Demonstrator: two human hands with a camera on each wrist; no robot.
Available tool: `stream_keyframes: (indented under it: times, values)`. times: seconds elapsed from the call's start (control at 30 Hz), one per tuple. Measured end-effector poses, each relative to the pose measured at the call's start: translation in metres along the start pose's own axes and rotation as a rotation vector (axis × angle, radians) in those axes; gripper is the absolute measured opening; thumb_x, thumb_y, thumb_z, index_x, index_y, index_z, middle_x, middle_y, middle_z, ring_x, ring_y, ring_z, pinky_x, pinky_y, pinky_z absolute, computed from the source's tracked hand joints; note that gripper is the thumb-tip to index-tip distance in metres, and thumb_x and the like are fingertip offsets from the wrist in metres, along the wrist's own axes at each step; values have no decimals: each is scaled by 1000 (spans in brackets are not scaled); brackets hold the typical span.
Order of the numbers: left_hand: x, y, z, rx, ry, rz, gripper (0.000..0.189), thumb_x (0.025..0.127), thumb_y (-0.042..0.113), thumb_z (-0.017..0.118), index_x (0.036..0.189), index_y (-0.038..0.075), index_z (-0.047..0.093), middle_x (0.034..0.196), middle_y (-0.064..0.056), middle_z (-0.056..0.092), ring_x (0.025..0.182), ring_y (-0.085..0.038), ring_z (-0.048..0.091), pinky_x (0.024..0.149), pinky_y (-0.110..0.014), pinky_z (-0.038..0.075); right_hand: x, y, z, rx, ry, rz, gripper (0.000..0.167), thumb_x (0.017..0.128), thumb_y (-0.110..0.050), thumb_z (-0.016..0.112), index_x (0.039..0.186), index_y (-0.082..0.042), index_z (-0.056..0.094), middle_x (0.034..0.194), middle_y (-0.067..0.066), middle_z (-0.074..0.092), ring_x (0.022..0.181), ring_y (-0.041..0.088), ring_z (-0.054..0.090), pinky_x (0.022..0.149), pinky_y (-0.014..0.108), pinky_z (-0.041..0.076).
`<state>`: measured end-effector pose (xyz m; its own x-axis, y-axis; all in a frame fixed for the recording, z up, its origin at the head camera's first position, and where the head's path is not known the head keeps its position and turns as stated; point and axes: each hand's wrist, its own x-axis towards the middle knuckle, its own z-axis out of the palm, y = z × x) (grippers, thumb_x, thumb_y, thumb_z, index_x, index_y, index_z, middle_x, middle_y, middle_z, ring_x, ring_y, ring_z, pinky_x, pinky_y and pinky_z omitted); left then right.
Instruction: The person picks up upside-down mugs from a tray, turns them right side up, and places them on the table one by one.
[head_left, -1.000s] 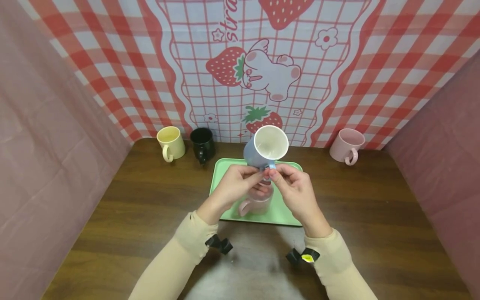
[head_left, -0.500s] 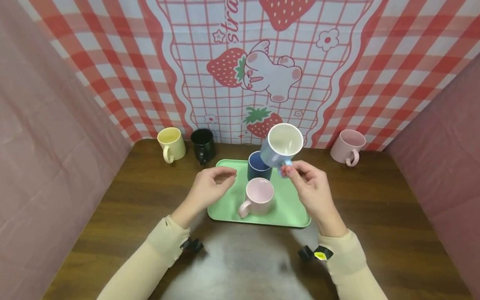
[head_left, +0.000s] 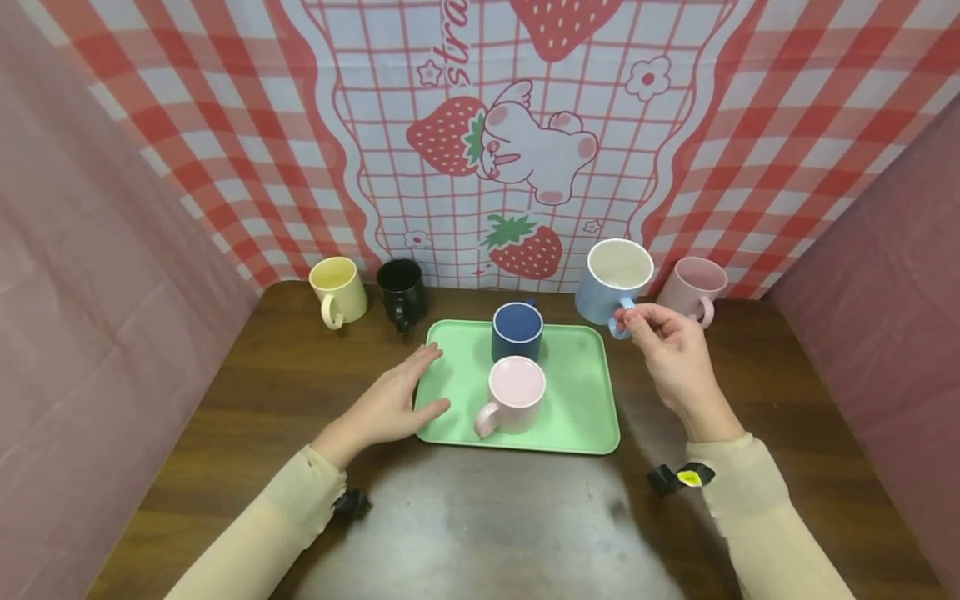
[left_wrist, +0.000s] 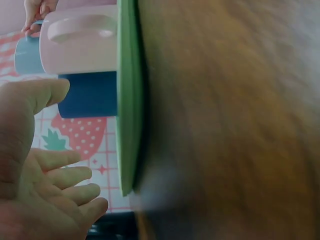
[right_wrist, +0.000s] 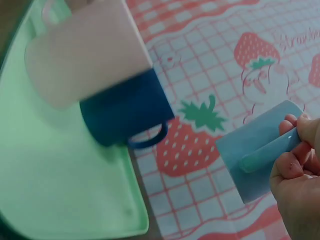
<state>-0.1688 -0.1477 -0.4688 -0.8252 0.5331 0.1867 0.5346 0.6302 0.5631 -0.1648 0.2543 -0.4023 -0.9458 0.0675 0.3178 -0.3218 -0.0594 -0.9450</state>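
Observation:
My right hand (head_left: 675, 362) grips the handle of a light blue mug (head_left: 603, 292) with a white inside, held up beyond the tray's back right corner. In the right wrist view, fingers and thumb curl round the handle of that light blue mug (right_wrist: 260, 160). My left hand (head_left: 382, 408) holds nothing; its fingers are spread by the left edge of the green tray (head_left: 577, 400). On the tray a pink mug (head_left: 517, 396) stands in front of a dark blue mug (head_left: 517, 333), its handle toward the front left. The dark blue mug's handle points to the back.
A yellow mug (head_left: 339, 292) and a black mug (head_left: 401, 293) stand at the back left of the wooden table (head_left: 480, 517). Another pink mug (head_left: 686, 287) stands at the back right, partly hidden by the right hand. A strawberry-print cloth (head_left: 525, 167) hangs behind.
The left hand has let go of the light blue mug, moved left and spread its fingers. The right hand has carried the mug to the right, uncovering the dark blue mug.

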Motion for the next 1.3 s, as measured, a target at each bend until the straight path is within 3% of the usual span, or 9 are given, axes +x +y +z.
stream_keyframes:
  times: [0.1, 0.33, 0.6, 0.73, 0.9, 1.1, 1.3]
  values:
    - [-5, -5, 1, 3, -42, -7, 84, 100, 36, 77, 161, -10, 42, 170, -32, 37, 158, -48, 36, 126, -61, 36, 8, 8, -11, 17, 2, 9, 17, 109, -1, 64, 102, 1, 79, 95, 1, 78, 88, 8, 70, 88, 19, 58]
    - [-12, -11, 0, 6, -143, -50, 89, 102, 41, 77, 163, -10, 39, 172, -30, 33, 161, -43, 33, 127, -58, 35, 25, 27, -30, -21, 41, 91, 17, 109, -8, 67, 100, -2, 79, 100, 2, 76, 94, 9, 66, 90, 19, 54]
    - [-15, -18, 0, -12, -246, -12, 96, 101, 42, 79, 167, -9, 31, 175, -30, 25, 163, -44, 25, 129, -59, 30, 40, 54, -39, -155, 94, 209, 19, 111, -15, 66, 102, -4, 79, 105, -1, 76, 101, 11, 61, 92, 18, 50]
    - [-15, -19, -2, -25, -272, 0, 103, 101, 40, 80, 168, -11, 21, 176, -32, 17, 164, -43, 21, 130, -58, 27, 46, 64, -41, -232, 92, 264, 23, 112, -20, 65, 107, -1, 77, 106, -6, 75, 102, 8, 60, 93, 20, 51]
    - [-14, -21, -4, -36, -301, -3, 106, 101, 40, 80, 169, -11, 16, 178, -31, 9, 166, -42, 16, 131, -58, 26, 49, 74, -43, -310, 112, 284, 21, 113, -18, 62, 110, -3, 77, 105, -6, 76, 100, 3, 61, 91, 14, 51]
    - [-14, -26, -2, -49, -331, -12, 109, 102, 43, 79, 170, -10, 13, 179, -31, 6, 166, -44, 13, 131, -60, 25, 53, 85, -48, -362, 120, 304, 31, 113, -19, 61, 120, 9, 72, 108, 0, 78, 97, 4, 62, 89, 13, 50]
    - [-13, -24, -6, -67, -353, -27, 111, 102, 44, 79, 170, -9, 11, 179, -29, 2, 166, -43, 11, 131, -59, 24, 54, 92, -52, -371, 122, 312, 32, 113, -20, 62, 121, 9, 73, 104, -3, 77, 97, 7, 62, 88, 14, 51]
